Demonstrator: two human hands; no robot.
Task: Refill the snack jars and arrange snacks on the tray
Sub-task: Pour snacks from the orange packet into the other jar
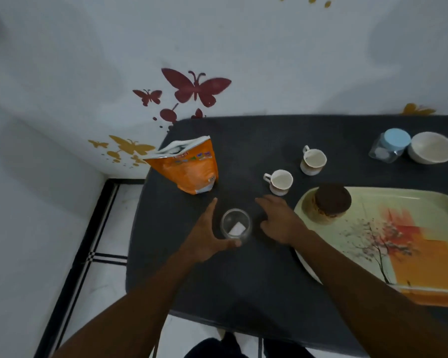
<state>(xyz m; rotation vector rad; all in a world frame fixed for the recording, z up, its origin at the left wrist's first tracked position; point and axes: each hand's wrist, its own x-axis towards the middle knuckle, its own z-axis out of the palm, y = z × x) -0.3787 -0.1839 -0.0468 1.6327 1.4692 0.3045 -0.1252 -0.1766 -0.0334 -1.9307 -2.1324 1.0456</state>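
On the dark table (243, 280), my left hand (204, 241) cups the empty clear glass jar (235, 224); my right hand (279, 219) rests open beside it. The orange snack pouch (189, 169) is unpoured; the floral tray (411, 228) bears one filled jar (327, 204).

I am seeing two cups (278, 182) (313, 161) sitting beyond my right hand (278, 220), three jars (236, 224) (329, 202) (391, 148), one orange snack bag (189, 169) standing beyond my left hand (207, 236), one bowl (431, 150) and one tray (398, 244).
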